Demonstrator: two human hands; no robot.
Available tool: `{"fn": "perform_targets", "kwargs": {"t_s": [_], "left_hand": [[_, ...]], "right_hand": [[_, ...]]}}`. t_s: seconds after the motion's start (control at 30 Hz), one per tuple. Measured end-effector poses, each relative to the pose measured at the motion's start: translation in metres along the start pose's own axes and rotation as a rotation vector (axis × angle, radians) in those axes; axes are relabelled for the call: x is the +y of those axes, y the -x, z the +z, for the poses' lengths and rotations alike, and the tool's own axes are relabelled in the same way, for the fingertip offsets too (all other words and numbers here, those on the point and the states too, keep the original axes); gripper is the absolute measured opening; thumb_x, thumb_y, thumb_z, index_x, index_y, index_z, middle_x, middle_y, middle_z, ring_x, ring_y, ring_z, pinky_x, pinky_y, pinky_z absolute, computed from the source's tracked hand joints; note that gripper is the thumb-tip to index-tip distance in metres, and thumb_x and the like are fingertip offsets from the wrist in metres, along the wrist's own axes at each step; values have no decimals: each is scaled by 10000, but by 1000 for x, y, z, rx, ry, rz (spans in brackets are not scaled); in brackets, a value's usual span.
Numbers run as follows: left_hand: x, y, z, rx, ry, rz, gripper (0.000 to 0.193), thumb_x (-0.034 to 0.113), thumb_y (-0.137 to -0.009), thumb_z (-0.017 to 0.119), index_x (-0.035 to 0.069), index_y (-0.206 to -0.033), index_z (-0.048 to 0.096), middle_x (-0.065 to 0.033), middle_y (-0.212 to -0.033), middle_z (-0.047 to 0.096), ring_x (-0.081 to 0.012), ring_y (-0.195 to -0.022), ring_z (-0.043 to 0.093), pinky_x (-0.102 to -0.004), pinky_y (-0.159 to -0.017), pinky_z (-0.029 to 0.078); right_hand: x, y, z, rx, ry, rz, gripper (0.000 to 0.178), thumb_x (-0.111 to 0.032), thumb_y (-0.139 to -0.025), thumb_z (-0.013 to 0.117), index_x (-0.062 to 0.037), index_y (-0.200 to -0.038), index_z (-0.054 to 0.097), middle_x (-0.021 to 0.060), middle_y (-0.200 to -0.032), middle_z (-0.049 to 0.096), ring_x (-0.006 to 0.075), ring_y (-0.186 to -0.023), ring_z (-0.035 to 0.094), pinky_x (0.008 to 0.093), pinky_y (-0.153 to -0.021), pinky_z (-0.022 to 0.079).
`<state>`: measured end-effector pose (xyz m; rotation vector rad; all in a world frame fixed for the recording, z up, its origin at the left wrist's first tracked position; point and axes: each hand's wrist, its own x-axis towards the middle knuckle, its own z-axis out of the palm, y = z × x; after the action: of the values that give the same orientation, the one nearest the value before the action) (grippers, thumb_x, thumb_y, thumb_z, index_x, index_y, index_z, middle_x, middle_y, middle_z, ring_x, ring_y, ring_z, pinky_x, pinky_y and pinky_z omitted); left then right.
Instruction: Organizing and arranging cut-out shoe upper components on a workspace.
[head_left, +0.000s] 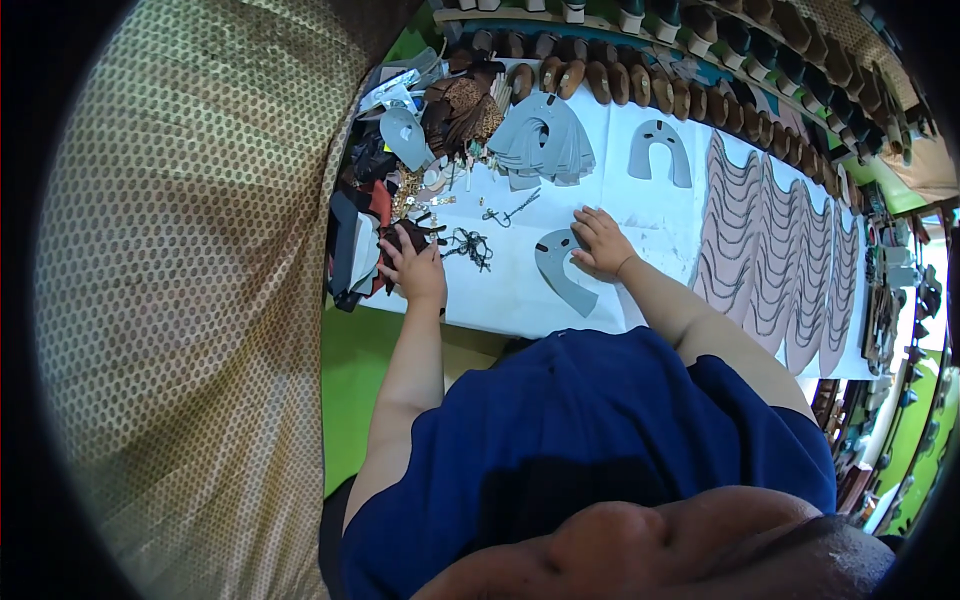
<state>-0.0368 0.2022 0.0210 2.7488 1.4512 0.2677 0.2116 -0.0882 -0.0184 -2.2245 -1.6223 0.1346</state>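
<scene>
My left hand (416, 272) reaches to the table's left end, its fingers apart over a small dark piece (402, 240) at the edge of a heap of scraps. Part of that piece is hidden by the fingers. Flat on the white tabletop, my right hand (602, 243) has its fingers spread and its inner edge against a grey U-shaped shoe upper piece (562, 268) with dark slots. A tangle of dark cord (468, 248) lies between the hands. Farther back are a fanned stack of grey upper pieces (543, 145) and a single grey upper piece (660, 155).
Small gold-coloured metal parts (410, 195) and leopard-patterned scraps (462, 97) crowd the left end. On the right are overlapping rows of pinkish curved pieces (770, 245). A row of brown shoe lasts (640, 85) lines the back edge. A patterned curtain (200, 300) hangs close on the left.
</scene>
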Motion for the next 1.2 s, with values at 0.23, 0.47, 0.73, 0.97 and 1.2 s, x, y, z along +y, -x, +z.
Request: {"fn": "perform_targets", "kwargs": {"t_s": [0.23, 0.47, 0.73, 0.97, 1.2], "left_hand": [[6, -18, -19, -117, -16, 249, 138, 277, -903, 665, 185, -897, 768, -64, -1645, 218, -377, -1522, 92, -697, -1149, 67], [-6, -36, -1, -73, -121, 417, 142, 236, -899, 645, 140, -829, 723, -87, -1618, 291, -389, -1516, 119, -692, -1150, 79], [-25, -39, -2, -75, 55, 354, 175, 258, -828, 738, 291, -994, 782, -113, -1625, 266, -394, -1517, 107, -676, -1160, 58], [-24, -52, 7, 23, 87, 374, 197, 257, -828, 742, 288, -1018, 784, -98, -1636, 241, -396, -1519, 84, -676, -1158, 55], [-9, -65, 9, -67, -7, 495, 179, 267, -813, 751, 284, -987, 790, -92, -1633, 243, -395, -1518, 92, -688, -1148, 89]], "right_hand": [[-7, 2, -3, 17, 25, 82, 557, -396, -868, 658, -65, -1302, 548, 156, -1467, 455, 337, -1426, 347, 462, -1192, 267], [-15, 3, -5, 47, 36, 205, 542, -377, -871, 664, -82, -1310, 543, 145, -1477, 450, 333, -1433, 333, 452, -1179, 283], [-17, 5, -4, 85, 48, 312, 529, -326, -860, 672, -79, -1311, 547, 131, -1478, 452, 323, -1433, 334, 451, -1175, 288], [-17, 3, 0, 89, 64, 335, 505, -362, -887, 641, -87, -1303, 556, 120, -1474, 458, 315, -1434, 333, 451, -1177, 281], [-18, 3, -2, 78, 58, 361, 514, -371, -887, 640, -87, -1308, 560, 119, -1468, 462, 310, -1435, 331, 454, -1176, 280]]}}
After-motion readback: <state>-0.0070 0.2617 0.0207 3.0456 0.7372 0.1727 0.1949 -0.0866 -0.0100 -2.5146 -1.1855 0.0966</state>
